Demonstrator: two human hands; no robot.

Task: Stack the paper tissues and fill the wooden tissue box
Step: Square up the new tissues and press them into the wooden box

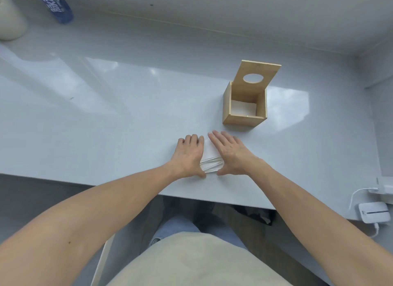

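Observation:
A stack of white paper tissues [210, 160] lies on the white table near its front edge. My left hand [188, 156] presses against the stack's left side with curled fingers, thumb at the near edge. My right hand [230, 152] lies flat against the stack's right side, fingers stretched out, thumb at the near edge. The stack is squeezed between both hands. The wooden tissue box [244, 109] stands a little beyond and to the right of my hands. Its lid [256, 78], with an oval hole, is tilted up and back. White tissue shows at the box's bottom.
A blue bottle [56, 3] and a cream container [10, 19] stand at the far left. A white device [373, 214] with a cable lies at the right, beside the table's front edge [127, 187]. The wall runs along the back.

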